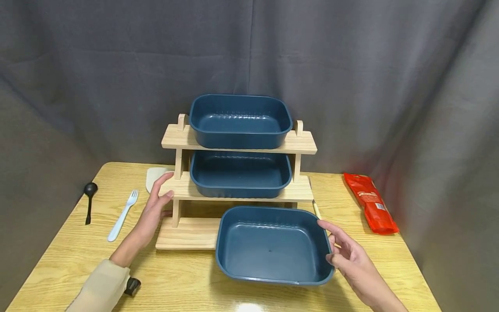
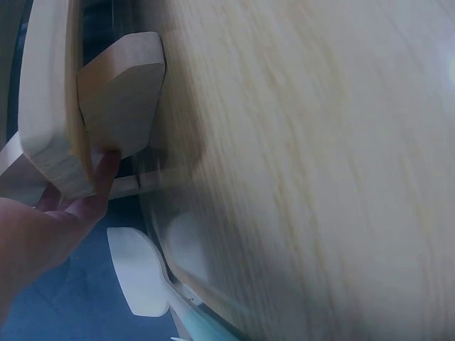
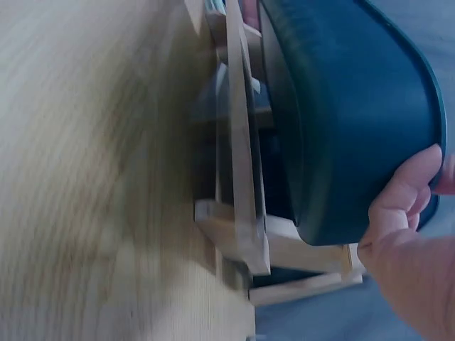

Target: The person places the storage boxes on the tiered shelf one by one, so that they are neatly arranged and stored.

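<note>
A three-tier wooden shelf (image 1: pixel 187 234) stands on the table. One dark blue plastic bin (image 1: pixel 241 138) sits on its top tier, and a second blue bin (image 1: pixel 241 190) on the middle tier. My left hand (image 1: pixel 153 212) grips the left end of the middle board, thumb and fingers around its edge; the left wrist view shows that board (image 2: pixel 50 99) in the grasp. My right hand (image 1: pixel 348 260) pinches the right rim of a third blue bin (image 1: pixel 269 253), which is in front of the bottom tier and partly over it. In the right wrist view this bin (image 3: pixel 362 106) is held off the table.
Left on the table lie a black ladle (image 1: pixel 89 195), a light blue fork (image 1: pixel 124 214) and a white spatula (image 1: pixel 153 175), partly behind my hand. To the right are a red packet (image 1: pixel 372 203) and a cream-handled utensil (image 1: pixel 316 210) beside the shelf. Grey curtains (image 1: pixel 351 86) enclose the table.
</note>
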### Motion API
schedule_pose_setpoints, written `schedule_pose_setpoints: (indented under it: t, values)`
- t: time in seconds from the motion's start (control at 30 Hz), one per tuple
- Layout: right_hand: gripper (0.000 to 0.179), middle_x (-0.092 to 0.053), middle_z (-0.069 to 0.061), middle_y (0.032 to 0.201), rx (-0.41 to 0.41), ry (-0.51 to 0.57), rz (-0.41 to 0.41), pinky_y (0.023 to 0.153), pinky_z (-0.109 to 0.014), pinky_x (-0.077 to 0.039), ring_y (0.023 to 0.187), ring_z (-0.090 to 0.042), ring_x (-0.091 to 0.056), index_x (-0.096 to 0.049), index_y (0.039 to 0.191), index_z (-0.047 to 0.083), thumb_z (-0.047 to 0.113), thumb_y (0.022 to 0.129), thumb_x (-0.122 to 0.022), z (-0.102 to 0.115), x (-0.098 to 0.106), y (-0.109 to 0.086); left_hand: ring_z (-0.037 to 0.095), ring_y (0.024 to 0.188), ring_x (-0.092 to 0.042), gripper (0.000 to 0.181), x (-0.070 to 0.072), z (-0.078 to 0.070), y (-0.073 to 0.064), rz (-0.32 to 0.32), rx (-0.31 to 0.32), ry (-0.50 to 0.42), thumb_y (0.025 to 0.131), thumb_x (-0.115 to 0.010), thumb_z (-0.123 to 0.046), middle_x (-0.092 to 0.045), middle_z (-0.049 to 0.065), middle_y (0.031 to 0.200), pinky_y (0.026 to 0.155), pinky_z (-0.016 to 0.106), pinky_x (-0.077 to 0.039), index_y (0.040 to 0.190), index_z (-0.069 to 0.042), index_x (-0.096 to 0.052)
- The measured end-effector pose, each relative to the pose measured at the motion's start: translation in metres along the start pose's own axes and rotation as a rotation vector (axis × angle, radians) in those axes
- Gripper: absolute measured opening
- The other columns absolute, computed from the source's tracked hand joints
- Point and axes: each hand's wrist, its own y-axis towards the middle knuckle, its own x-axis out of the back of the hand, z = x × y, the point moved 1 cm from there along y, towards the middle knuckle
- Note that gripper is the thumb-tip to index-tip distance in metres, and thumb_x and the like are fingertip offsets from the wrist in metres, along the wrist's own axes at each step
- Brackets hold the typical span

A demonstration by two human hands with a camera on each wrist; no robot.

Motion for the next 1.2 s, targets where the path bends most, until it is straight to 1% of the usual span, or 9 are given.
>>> schedule_pose_setpoints:
  t: [0.13, 0.2, 0.33, 0.37, 0.57, 0.7, 0.9, 1.03, 1.2]
  values:
    - [0.068, -0.049, -0.003, 0.107, -0.017, 0.003, -0.037, 0.081, -0.025, -0.051, 0.097, -0.013, -0.054, -0.047, 0.162, 0.005, -0.015, 0.098, -0.052, -0.001, -0.014, 0.000, 0.023, 0.159, -0.009, 0.057, 0.000, 0.000, 0.001, -0.004, -0.019, 0.017, 0.119, -0.043, -0.026, -0.015, -0.001, 0.177, 0.116, 0.050, -0.020, 0.173, -0.019, -0.025]
    - [0.068, -0.049, -0.004, 0.107, -0.008, -0.007, -0.058, 0.080, -0.026, -0.051, 0.092, -0.014, -0.054, -0.049, 0.161, 0.005, -0.016, 0.096, -0.054, -0.002, -0.020, 0.001, 0.022, 0.159, -0.008, 0.057, 0.000, 0.000, 0.001, -0.005, -0.021, 0.023, 0.119, -0.043, -0.026, -0.015, -0.001, 0.177, 0.117, 0.048, -0.020, 0.173, -0.018, -0.025]
    - [0.070, -0.048, -0.008, 0.107, -0.002, -0.032, -0.104, 0.078, -0.026, -0.051, 0.084, -0.013, -0.051, -0.050, 0.160, 0.004, -0.017, 0.093, -0.055, -0.005, -0.030, 0.003, 0.026, 0.158, -0.011, 0.058, 0.000, 0.000, 0.000, -0.001, -0.012, 0.019, 0.119, -0.043, -0.027, -0.013, -0.002, 0.177, 0.117, 0.053, -0.021, 0.173, -0.018, -0.023]
    - [0.071, -0.048, -0.009, 0.106, 0.002, -0.039, -0.115, 0.076, -0.026, -0.050, 0.083, -0.014, -0.050, -0.050, 0.160, 0.003, -0.017, 0.093, -0.055, -0.005, -0.032, 0.004, 0.027, 0.157, -0.014, 0.058, 0.000, 0.000, 0.000, 0.001, -0.006, 0.017, 0.120, -0.043, -0.028, -0.013, -0.002, 0.178, 0.116, 0.054, -0.023, 0.174, -0.019, -0.023]
    - [0.072, -0.047, -0.011, 0.103, -0.015, -0.057, -0.170, 0.072, -0.026, -0.050, 0.081, -0.017, -0.051, -0.052, 0.159, 0.004, -0.018, 0.091, -0.057, -0.004, -0.047, 0.012, 0.032, 0.155, -0.020, 0.058, 0.000, -0.001, 0.000, 0.004, 0.006, 0.012, 0.120, -0.042, -0.030, -0.012, -0.003, 0.178, 0.112, 0.057, -0.028, 0.174, -0.024, -0.023]
    - [0.072, -0.047, -0.010, 0.101, -0.019, -0.066, -0.188, 0.071, -0.025, -0.046, 0.080, -0.016, -0.049, -0.054, 0.157, 0.006, -0.018, 0.089, -0.058, -0.003, -0.055, 0.018, 0.032, 0.155, -0.019, 0.058, 0.000, -0.001, -0.001, 0.002, 0.005, 0.016, 0.120, -0.042, -0.030, -0.011, -0.001, 0.178, 0.113, 0.062, -0.027, 0.174, -0.024, -0.022]
    - [0.072, -0.047, -0.008, 0.097, 0.010, -0.062, -0.206, 0.068, -0.023, -0.043, 0.077, -0.014, -0.048, -0.055, 0.155, 0.004, -0.018, 0.088, -0.059, -0.007, -0.065, 0.030, 0.027, 0.158, -0.014, 0.058, 0.000, -0.001, 0.001, -0.003, 0.003, 0.025, 0.120, -0.042, -0.029, -0.013, -0.002, 0.178, 0.117, 0.060, -0.020, 0.174, -0.023, -0.023]
    - [0.073, -0.047, -0.007, 0.095, 0.034, -0.042, -0.216, 0.067, -0.024, -0.045, 0.074, -0.014, -0.049, -0.055, 0.156, 0.004, -0.019, 0.087, -0.059, -0.011, -0.070, 0.037, 0.027, 0.158, -0.013, 0.058, 0.000, -0.002, 0.002, 0.002, 0.002, 0.026, 0.120, -0.042, -0.030, -0.012, -0.001, 0.178, 0.117, 0.058, -0.020, 0.174, -0.025, -0.022]
    - [0.075, -0.046, -0.006, 0.093, 0.066, -0.044, -0.219, 0.064, -0.027, -0.049, 0.070, -0.013, -0.049, -0.053, 0.157, 0.003, -0.019, 0.086, -0.059, -0.015, -0.074, 0.045, 0.032, 0.151, -0.025, 0.059, 0.000, -0.002, 0.001, 0.004, 0.021, 0.013, 0.120, -0.041, -0.031, -0.011, -0.002, 0.178, 0.108, 0.057, -0.032, 0.175, -0.026, -0.021]
